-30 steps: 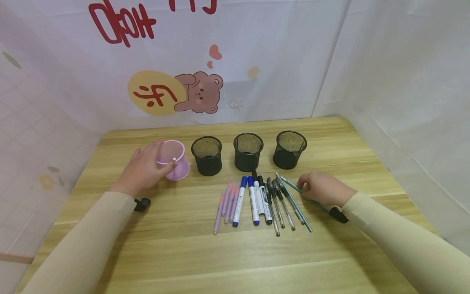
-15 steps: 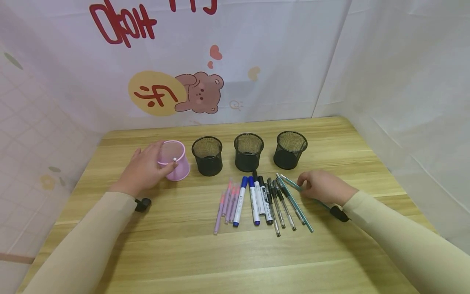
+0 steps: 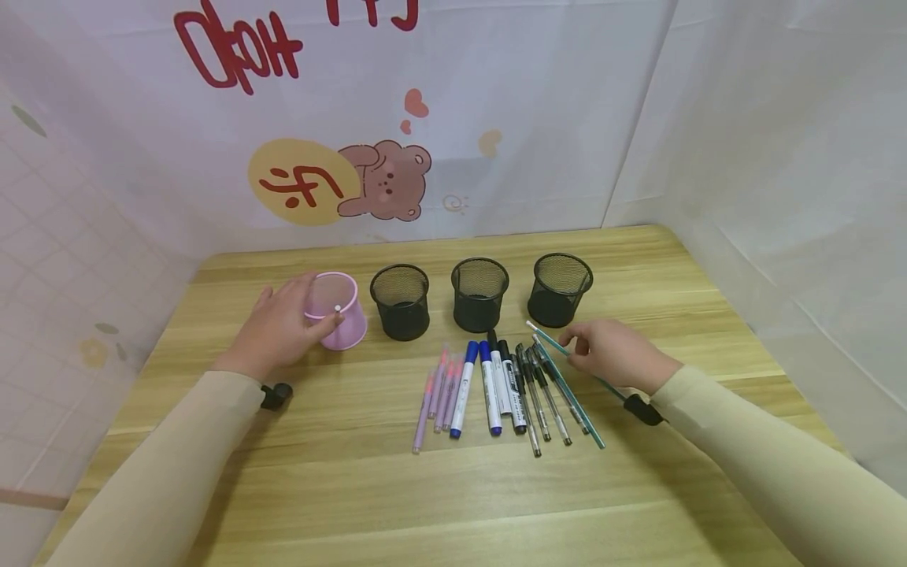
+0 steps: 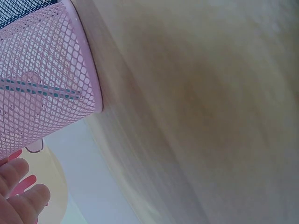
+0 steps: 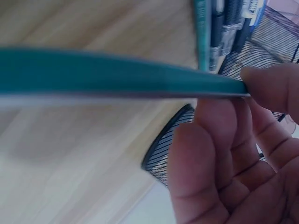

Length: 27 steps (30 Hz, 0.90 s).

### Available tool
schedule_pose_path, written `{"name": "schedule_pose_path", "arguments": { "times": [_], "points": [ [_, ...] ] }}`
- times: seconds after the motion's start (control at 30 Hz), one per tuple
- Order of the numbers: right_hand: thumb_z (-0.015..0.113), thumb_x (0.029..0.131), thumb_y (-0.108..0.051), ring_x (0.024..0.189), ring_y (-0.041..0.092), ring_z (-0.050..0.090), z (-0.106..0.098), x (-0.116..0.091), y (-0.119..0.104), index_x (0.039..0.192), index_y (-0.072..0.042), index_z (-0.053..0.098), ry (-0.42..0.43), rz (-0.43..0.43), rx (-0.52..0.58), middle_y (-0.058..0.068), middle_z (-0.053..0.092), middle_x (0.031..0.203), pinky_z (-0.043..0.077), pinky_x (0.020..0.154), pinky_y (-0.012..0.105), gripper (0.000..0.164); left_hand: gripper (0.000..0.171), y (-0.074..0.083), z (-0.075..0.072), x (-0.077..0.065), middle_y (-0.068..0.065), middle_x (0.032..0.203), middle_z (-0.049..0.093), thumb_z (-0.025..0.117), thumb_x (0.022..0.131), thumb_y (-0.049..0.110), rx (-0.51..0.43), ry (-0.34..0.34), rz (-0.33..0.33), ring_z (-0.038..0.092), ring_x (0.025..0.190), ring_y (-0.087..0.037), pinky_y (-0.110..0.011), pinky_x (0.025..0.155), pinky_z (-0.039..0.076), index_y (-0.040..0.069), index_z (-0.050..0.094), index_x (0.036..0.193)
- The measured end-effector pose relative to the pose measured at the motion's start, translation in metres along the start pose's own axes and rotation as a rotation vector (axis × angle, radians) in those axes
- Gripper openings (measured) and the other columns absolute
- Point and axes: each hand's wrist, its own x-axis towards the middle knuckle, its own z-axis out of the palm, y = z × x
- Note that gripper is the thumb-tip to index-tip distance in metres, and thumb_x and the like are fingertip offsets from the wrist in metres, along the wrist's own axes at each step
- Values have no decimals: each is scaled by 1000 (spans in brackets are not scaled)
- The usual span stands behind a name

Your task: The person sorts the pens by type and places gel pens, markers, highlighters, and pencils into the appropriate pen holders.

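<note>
My left hand (image 3: 278, 327) holds the pink mesh pen cup (image 3: 346, 334) at the far left, thumb near the front rim and fingers along its other side. Through the cup's mesh in the left wrist view, a teal pencil (image 4: 46, 88) shows inside. Between thumb and fingers, my right hand (image 3: 618, 354) pinches another teal pencil (image 5: 117, 74), whose white-tipped end points toward the black cups. One more teal pencil (image 3: 581, 411) lies on the table at the right end of the pen row, just left of that hand.
Three black mesh cups (image 3: 405, 321), (image 3: 477, 313), (image 3: 551, 307) stand in a row behind the pens. Spread across the middle are purple highlighters (image 3: 421, 417), blue-capped markers (image 3: 464, 390), black-capped markers (image 3: 512, 394) and clear gel pens (image 3: 557, 413). A printed curtain (image 3: 538, 94) rises behind the table.
My right hand has shifted slightly left and toward the cups, carrying the pinched pencil; its white tip now sits nearer the right black cup. The left hand and pink cup stay put.
</note>
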Motion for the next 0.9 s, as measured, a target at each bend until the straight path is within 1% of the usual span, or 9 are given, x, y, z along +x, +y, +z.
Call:
{"name": "schedule_pose_path", "arguments": {
  "times": [0.13, 0.33, 0.43, 0.63, 0.83, 0.9],
  "points": [
    [72, 94, -9, 62, 10, 54, -1, 3, -9, 114, -7, 71, 35, -16, 25, -4, 67, 79, 47, 61, 28, 21, 95, 1, 0, -1, -25, 165, 39, 61, 98, 62, -6, -1, -5, 35, 154, -43, -75, 126, 9, -1, 30, 162],
    [73, 95, -11, 61, 10, 53, -1, 7, -21, 115, -10, 70, 92, -24, 100, -3, 68, 84, 45, 58, 28, 20, 94, 1, 0, 0, -25, 165, 39, 62, 98, 61, -9, 3, -6, 35, 154, -43, -75, 126, 9, -1, 31, 162],
    [72, 97, -12, 64, 11, 54, -1, 9, -28, 117, -11, 70, 102, -29, 160, 0, 69, 88, 46, 58, 28, 20, 95, 1, 0, 0, -25, 165, 39, 61, 98, 62, -5, 0, -5, 35, 154, -44, -75, 126, 9, -1, 30, 162],
    [73, 97, -10, 70, 12, 59, 1, 16, -39, 117, -10, 70, 130, -74, 216, 0, 70, 88, 49, 61, 27, 20, 95, 2, -1, -1, -26, 166, 38, 60, 98, 62, 1, -5, -5, 34, 154, -44, -75, 126, 9, -2, 30, 162],
    [73, 97, -11, 72, 13, 61, 3, 25, -55, 114, -13, 70, 167, -95, 269, 0, 70, 88, 50, 60, 26, 17, 96, 2, -1, -1, -26, 166, 37, 60, 98, 64, 0, -8, -10, 33, 155, -44, -74, 126, 9, -1, 29, 163],
    [73, 97, -11, 72, 14, 62, 5, 28, -61, 113, -13, 69, 175, -107, 304, 1, 70, 90, 51, 60, 26, 16, 96, 2, -1, -1, -26, 166, 37, 60, 98, 64, 1, -8, -12, 33, 155, -44, -74, 126, 9, -1, 29, 163]
  ]
}}
